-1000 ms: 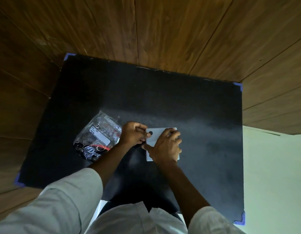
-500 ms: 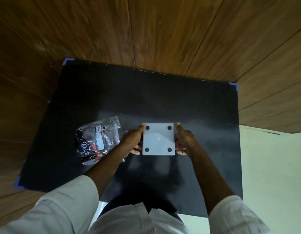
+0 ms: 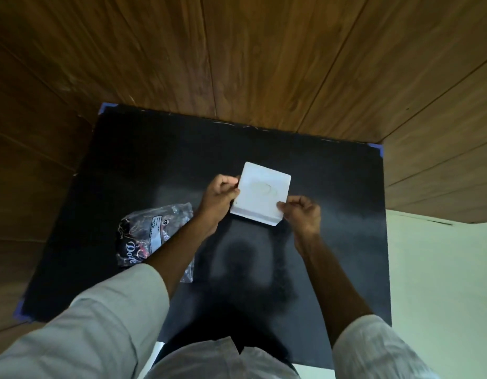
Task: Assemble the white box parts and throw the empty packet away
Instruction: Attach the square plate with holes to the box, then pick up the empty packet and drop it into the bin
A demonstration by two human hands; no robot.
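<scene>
— Wood panels backed the black mat [image 3: 144, 165]; we held the white box [image 3: 262, 196] above it, left hand [image 3: 219, 199] and right hand [image 3: 302, 214] each pinching an edge.

— Half a second earlier its four-holed face showed; we'd flipped it. Assembly looked done. Next, probably the packet [image 3: 152, 231], left of the box.

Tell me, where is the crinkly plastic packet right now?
In the head view, the crinkly plastic packet lies on the black mat, left of the white box, partly under the left forearm.
</scene>
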